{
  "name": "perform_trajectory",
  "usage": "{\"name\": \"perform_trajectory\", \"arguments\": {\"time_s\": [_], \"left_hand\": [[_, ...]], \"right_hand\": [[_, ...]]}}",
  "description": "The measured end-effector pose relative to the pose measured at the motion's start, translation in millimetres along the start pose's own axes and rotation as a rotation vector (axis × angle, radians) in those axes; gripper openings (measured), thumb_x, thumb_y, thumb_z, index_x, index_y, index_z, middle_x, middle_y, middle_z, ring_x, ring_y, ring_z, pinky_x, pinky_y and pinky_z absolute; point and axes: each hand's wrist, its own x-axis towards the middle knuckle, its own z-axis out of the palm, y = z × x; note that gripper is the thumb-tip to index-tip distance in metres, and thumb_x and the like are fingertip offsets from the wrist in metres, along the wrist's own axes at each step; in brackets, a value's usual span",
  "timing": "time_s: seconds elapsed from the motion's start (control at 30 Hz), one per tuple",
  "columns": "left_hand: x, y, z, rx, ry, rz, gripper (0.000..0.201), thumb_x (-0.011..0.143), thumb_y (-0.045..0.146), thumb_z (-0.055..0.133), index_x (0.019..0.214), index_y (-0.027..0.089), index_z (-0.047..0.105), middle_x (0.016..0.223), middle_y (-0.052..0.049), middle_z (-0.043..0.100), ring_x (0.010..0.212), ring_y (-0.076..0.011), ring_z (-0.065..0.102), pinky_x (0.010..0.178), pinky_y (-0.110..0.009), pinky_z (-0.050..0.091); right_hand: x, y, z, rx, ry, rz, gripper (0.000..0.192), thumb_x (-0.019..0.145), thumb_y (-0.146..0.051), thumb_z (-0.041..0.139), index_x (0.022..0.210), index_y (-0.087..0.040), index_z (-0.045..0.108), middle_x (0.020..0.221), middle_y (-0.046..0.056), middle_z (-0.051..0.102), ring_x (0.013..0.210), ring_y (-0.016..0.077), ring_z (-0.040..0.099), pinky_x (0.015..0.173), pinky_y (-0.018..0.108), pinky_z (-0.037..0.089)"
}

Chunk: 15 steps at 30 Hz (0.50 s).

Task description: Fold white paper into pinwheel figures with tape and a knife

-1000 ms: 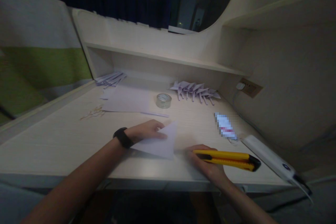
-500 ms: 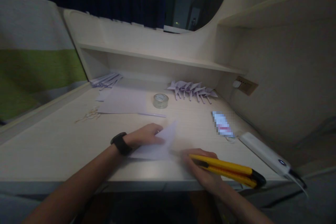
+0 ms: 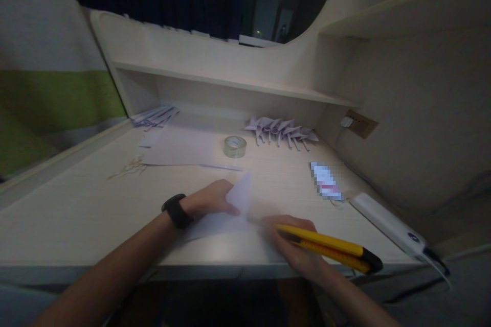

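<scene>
A folded sheet of white paper (image 3: 226, 222) is gripped in my left hand (image 3: 215, 196), with the thumb lying over it; a dark watch is on that wrist. My right hand (image 3: 293, 242) is closed round a yellow utility knife (image 3: 326, 242) with a black end pointing right. Its blurred blade reaches toward the right edge of the paper; whether it touches or sits inside the fold, I cannot tell.
Behind my hands stands a roll of clear tape (image 3: 235, 147). Several paper pinwheels (image 3: 282, 130) line the back right. Flat paper (image 3: 180, 145), rolled paper sticks (image 3: 155, 116) and scattered strings (image 3: 134, 166) lie left. A phone (image 3: 326, 181) and white power strip (image 3: 387, 222) are right.
The paper has shifted slightly left and its upper corner has turned in my left hand. My right hand and the utility knife have moved a little to the left.
</scene>
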Motion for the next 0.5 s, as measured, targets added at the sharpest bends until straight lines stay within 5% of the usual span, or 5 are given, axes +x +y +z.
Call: {"name": "perform_trajectory", "arguments": {"time_s": [0.23,0.5], "left_hand": [[4,-10,4.3,-0.183,0.142,-0.035,0.033,0.064,0.033,0.069,0.087,0.010,0.069,0.085,-0.008,0.071,0.075,-0.0223,0.062,0.063,-0.029,0.044],[11,-15,16.5,-0.028,0.201,-0.106,0.032,0.064,0.034,0.068,0.083,0.008,0.071,0.079,-0.008,0.070,0.070,-0.0224,0.060,0.058,-0.027,0.040]], "right_hand": [[4,5,-2,0.006,0.095,0.037,0.015,0.080,-0.030,0.062,0.088,-0.022,0.071,0.086,0.005,0.073,0.077,0.0203,0.070,0.069,0.031,0.059],[4,-3,8,-0.083,0.073,-0.129,0.014,0.080,-0.025,0.059,0.087,-0.022,0.071,0.082,0.004,0.074,0.072,0.0183,0.070,0.066,0.030,0.059]]}}
